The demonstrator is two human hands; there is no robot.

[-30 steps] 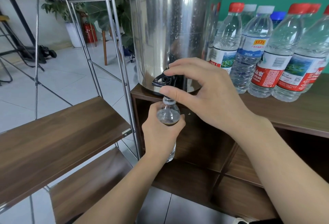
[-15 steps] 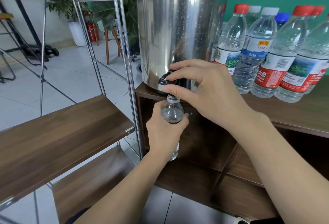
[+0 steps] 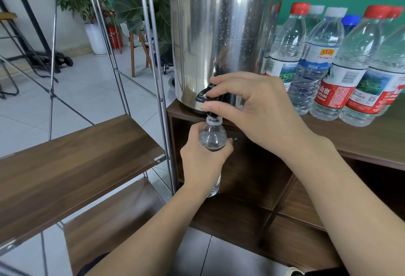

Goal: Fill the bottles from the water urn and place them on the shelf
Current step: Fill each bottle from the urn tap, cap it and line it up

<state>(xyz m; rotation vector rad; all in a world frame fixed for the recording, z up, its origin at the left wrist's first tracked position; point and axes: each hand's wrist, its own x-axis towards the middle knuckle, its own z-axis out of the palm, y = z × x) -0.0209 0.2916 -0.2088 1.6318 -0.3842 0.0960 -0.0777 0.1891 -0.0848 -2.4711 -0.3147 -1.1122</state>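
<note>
The left hand (image 3: 202, 161) has its grip closed around an uncapped bottle (image 3: 212, 136), mouth held directly under the spout. Just above, the right hand (image 3: 260, 113) pinches the urn (image 3: 219, 34) tap lever (image 3: 205, 95). Capped bottles (image 3: 333, 74) stand on the counter (image 3: 372, 140) right of that hand.

Urn (image 3: 219, 34) top cut off by the upper edge, bottle (image 3: 212, 137) middle hidden behind the left hand (image 3: 201, 164), rightmost bottle (image 3: 385, 83) cropped.
</note>
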